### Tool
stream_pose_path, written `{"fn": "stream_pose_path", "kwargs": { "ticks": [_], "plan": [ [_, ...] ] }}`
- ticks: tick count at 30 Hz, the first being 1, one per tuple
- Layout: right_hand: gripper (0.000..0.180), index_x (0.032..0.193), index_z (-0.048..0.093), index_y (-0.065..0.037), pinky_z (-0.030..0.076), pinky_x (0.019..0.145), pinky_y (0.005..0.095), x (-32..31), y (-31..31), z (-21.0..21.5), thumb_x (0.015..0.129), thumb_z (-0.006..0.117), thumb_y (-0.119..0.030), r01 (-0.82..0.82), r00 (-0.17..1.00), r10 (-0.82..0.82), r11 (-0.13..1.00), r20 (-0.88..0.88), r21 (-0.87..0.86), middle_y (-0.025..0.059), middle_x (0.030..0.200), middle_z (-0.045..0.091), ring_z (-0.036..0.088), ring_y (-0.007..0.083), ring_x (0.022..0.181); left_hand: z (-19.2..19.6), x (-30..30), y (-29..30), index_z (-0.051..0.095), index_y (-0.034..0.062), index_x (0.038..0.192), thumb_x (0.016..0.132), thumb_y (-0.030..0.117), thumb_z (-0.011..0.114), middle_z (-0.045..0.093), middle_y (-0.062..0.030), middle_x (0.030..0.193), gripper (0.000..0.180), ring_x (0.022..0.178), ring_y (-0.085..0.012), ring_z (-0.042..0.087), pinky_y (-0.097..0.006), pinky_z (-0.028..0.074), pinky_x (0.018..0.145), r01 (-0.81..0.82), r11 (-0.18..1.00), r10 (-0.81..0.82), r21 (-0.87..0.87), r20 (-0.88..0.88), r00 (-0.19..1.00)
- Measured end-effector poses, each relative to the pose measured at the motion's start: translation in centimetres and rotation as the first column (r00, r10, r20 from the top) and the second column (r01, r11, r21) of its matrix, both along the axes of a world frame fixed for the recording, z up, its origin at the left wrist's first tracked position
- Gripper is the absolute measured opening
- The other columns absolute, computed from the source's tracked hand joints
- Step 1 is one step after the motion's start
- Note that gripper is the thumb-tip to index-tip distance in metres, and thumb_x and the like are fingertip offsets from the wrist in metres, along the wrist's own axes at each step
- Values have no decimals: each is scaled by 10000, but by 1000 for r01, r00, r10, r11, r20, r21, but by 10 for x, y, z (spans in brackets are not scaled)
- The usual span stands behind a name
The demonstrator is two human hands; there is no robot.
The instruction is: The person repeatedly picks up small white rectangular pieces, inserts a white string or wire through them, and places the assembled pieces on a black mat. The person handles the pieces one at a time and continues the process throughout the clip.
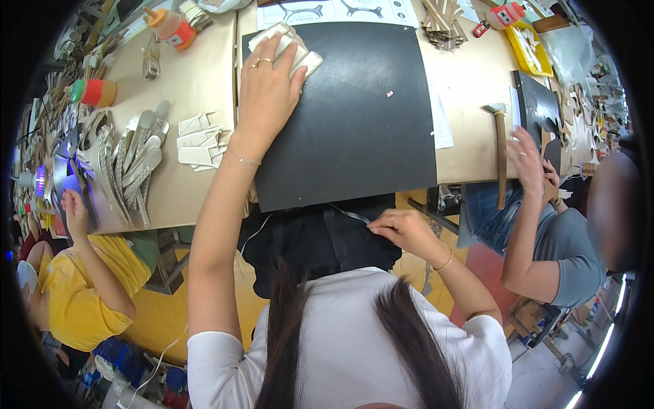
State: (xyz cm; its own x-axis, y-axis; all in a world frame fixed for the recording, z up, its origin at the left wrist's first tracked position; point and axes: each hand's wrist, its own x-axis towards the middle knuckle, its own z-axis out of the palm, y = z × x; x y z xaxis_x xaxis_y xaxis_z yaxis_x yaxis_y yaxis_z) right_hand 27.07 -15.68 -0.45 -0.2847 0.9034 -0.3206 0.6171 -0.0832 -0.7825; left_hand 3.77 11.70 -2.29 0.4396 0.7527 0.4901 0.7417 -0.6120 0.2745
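Observation:
My left hand reaches to the far left corner of a black board. Its fingers are spread over a small pile of off-white padded pieces and touch them; the thumb rests along their near side. Down by my lap, my right hand is closed in a pinch at the end of a thin light-grey strip, which runs from under the board's near edge across dark cloth. Left of the board lies a stack of flat off-white cut pieces.
Braided straps lie at the left, with an orange-capped bottle farther back. A hammer lies right of the board; a yellow tray stands beyond it. Co-workers sit at my left and right.

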Motion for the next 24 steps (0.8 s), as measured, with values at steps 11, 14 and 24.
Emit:
{"fn": "stream_pose_path", "kwargs": {
  "ticks": [11,14,24],
  "plan": [
    [96,984,726,12,514,631,208,53,52,78,895,763,19,535,633,-467,840,-617,-87,92,881,731,685,100,714,2,-21,11,595,63,1414,955,324,706,582,-189,1441,540,1391,-337,499,-492,413,1105,10,971,5,-239,62,998],
    [71,978,732,-1,439,543,188,51,62,79,909,750,6,496,604,-429,862,-672,-105,102,897,722,570,56,609,8,-27,26,709,23,1236,921,279,745,658,-168,1248,408,1153,-334,609,-452,468,1012,-96,947,123,-306,70,990],
    [82,970,768,-17,359,476,171,38,71,79,894,749,11,577,633,-425,816,-647,28,69,919,716,497,30,569,35,-19,19,722,27,1106,882,195,779,722,-136,969,285,877,-282,666,-394,500,875,-29,902,169,-431,291,942]
  ]
}}
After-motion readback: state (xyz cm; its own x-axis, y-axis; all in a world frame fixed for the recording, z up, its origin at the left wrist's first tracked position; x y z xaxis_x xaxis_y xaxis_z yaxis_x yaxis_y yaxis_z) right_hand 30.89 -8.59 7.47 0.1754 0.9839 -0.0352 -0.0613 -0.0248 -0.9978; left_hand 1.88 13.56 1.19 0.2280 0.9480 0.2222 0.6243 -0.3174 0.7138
